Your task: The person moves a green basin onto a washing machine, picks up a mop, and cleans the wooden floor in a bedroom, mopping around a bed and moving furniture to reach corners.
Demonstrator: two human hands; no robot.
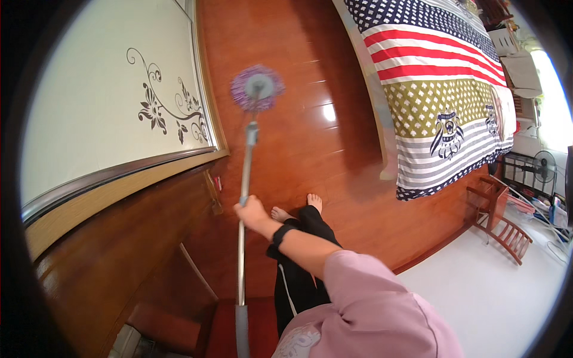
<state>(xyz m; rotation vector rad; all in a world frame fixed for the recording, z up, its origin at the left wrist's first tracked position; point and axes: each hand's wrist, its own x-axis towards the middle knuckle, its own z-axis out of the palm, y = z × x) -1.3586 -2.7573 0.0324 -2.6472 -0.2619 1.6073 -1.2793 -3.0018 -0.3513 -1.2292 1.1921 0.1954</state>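
Note:
My right hand (253, 213) is wrapped round the metal pole of a mop (245, 173), a dark band on its wrist. The pole slants up and away to a round head (258, 88) with a purple and white fringe and a grey hub. That head, slightly blurred, is over the reddish-brown wood floor (286, 143). Toward the bottom edge the pole ends in a grey grip (242, 328), partly cut off. My left hand is out of view.
A bed with a patterned cover (441, 89) stands at the right. Sliding wardrobe doors (95, 89) with dark floral scrolls run along the left. My bare feet (314, 203) are on the floor. A wooden chair (501, 221) and a fan (544, 167) are at the far right.

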